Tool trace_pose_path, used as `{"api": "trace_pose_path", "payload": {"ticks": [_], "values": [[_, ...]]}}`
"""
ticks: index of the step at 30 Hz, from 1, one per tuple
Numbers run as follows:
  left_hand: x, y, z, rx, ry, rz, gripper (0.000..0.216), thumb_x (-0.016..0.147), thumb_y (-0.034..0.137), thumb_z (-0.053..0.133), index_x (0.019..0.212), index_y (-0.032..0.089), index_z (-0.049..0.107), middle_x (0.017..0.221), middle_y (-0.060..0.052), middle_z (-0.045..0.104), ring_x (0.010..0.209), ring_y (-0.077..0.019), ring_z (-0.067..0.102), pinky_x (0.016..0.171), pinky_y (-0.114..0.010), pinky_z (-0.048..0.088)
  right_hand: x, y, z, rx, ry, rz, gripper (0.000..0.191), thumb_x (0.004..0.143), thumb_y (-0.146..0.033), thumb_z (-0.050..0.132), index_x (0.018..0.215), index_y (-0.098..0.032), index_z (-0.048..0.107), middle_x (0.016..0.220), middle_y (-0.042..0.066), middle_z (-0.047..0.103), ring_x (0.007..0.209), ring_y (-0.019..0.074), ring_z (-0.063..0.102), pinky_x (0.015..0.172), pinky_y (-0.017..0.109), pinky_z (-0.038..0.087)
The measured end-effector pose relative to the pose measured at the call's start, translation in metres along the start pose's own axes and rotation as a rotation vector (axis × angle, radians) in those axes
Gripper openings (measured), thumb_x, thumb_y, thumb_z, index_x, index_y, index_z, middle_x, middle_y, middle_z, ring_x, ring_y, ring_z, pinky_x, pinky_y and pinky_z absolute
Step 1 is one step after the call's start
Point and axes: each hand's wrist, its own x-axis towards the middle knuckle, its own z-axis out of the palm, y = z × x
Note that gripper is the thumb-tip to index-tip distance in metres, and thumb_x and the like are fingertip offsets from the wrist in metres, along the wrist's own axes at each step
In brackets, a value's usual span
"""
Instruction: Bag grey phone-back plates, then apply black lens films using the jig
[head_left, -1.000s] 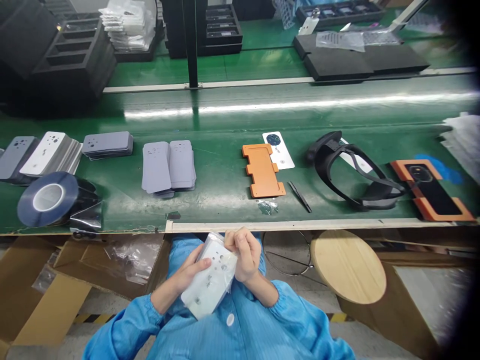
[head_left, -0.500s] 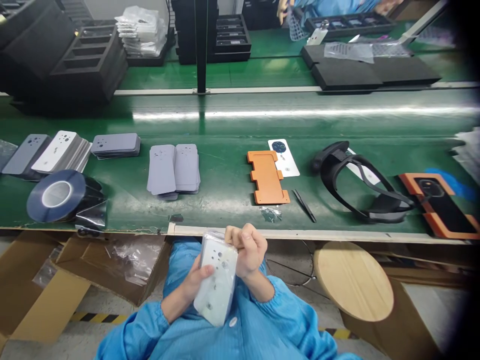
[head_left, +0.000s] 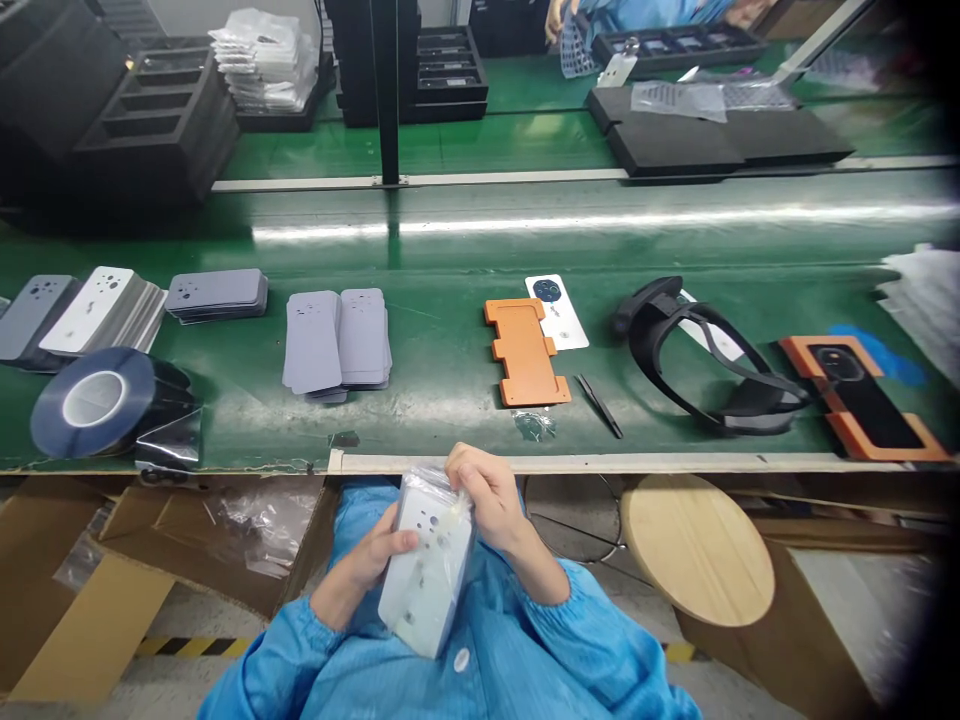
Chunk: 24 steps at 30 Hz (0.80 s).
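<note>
In front of my body, below the bench edge, is a stack of white phone back panels [head_left: 421,585] with camera holes, wrapped in a clear plastic bag [head_left: 450,492]. My left hand [head_left: 373,556] grips the stack's left side, thumb lying on the top face. At the upper right corner, the fingers of my right hand [head_left: 484,490] are closed on the plastic. An orange phone-shaped fixture [head_left: 525,355] lies on the bench beyond, partly over a white back panel [head_left: 561,318]. Black tweezers [head_left: 599,406] rest to its right.
Grey panel stacks [head_left: 315,340] and a large roll of clear film [head_left: 94,405] sit on the bench's left. A black headset [head_left: 675,370] and a second orange fixture with a phone [head_left: 862,400] are on the right. A round wooden stool [head_left: 697,550] stands below; a co-worker's sleeve shows at the back.
My right hand has turned at the bag's upper corner, and the plastic there is pulled up more. My left hand stays on the stack. The whole view has shifted slightly.
</note>
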Motion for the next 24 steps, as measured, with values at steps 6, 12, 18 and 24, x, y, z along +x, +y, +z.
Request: {"api": "trace_pose_path", "payload": {"ticks": [6,12,18,24], "values": [[0.012,0.031,0.02,0.113,0.036,0.056,0.076,0.061,0.054,0.09,0.121,0.016,0.062,0.105,-0.008,0.069,0.09,-0.0231,0.063,0.075,-0.029,0.048,0.004,0.003,0.004,-0.041,-0.101,-0.006,0.053,0.104,-0.042,0.043,0.056,-0.021,0.034,0.055,-0.004,0.033,0.051,0.0123,0.032,0.052,0.03,0.024],[0.008,0.015,0.039,-0.016,0.195,0.109,0.071,0.06,0.054,0.089,0.113,0.015,0.062,0.088,-0.004,0.069,0.071,-0.0165,0.059,0.066,-0.028,0.047,-0.004,0.012,0.02,-0.035,0.02,-0.098,0.053,0.105,-0.043,0.032,0.056,-0.024,0.027,0.051,-0.003,0.029,0.047,0.0139,0.03,0.051,0.033,0.024],[0.01,0.003,0.041,-0.067,0.204,0.185,0.069,0.057,0.058,0.085,0.109,0.018,0.065,0.092,-0.005,0.07,0.081,-0.0229,0.064,0.075,-0.033,0.05,-0.002,0.011,0.027,-0.046,0.124,-0.203,0.051,0.104,-0.04,0.031,0.055,-0.025,0.026,0.048,-0.003,0.03,0.045,0.0144,0.03,0.054,0.036,0.026],[0.018,-0.004,0.044,-0.074,0.15,0.189,0.065,0.057,0.058,0.082,0.105,0.017,0.067,0.087,-0.005,0.07,0.088,-0.0316,0.066,0.078,-0.038,0.049,-0.013,0.011,0.025,-0.095,0.191,-0.26,0.048,0.103,-0.033,0.034,0.057,-0.024,0.029,0.048,-0.003,0.032,0.045,0.0144,0.032,0.055,0.036,0.022]]}}
